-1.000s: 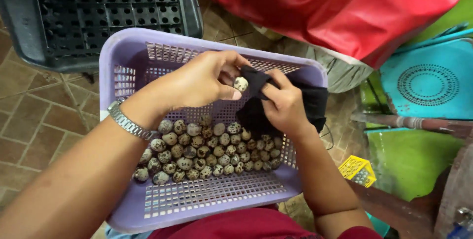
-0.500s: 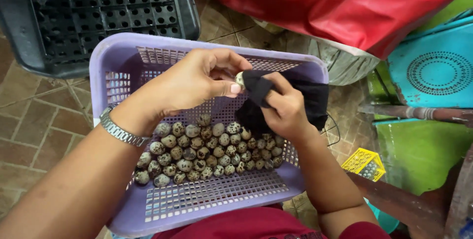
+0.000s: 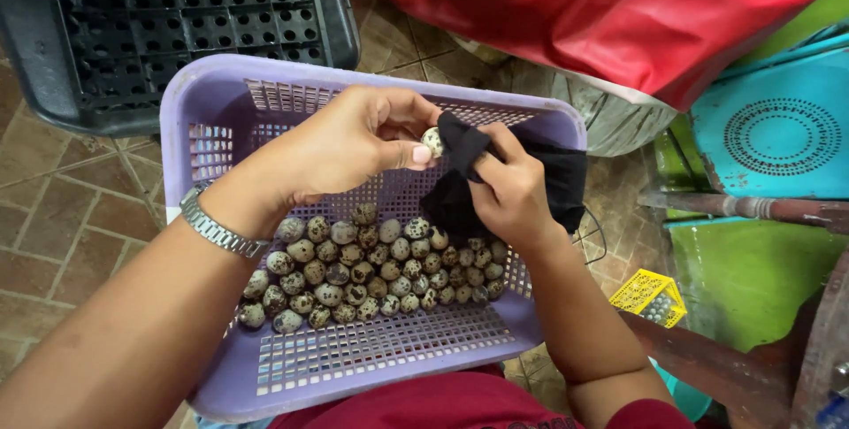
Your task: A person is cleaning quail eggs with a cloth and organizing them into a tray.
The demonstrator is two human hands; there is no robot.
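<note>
Speckled egg (image 3: 432, 141) pinched between left hand (image 3: 354, 141) fingers, right hand (image 3: 508, 186) fingers gripping black cloth (image 3: 539, 177) against it

Floor is brown-red brick paving (image 3: 62, 217), worn, in even daylight. Black perforated plastic tray (image 3: 168, 22) lies top left; big red fabric sack (image 3: 601, 13) top right. Right side: teal plastic stool with round hole pattern (image 3: 778, 128), green panel (image 3: 752, 279), small yellow mesh basket (image 3: 650, 292).

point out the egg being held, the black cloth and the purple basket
speckled egg (image 3: 432, 141), head view, on its visible shell between the fingertips
black cloth (image 3: 557, 177), head view, on the loose part past the hand
purple basket (image 3: 371, 385), head view, on its near rim
</note>
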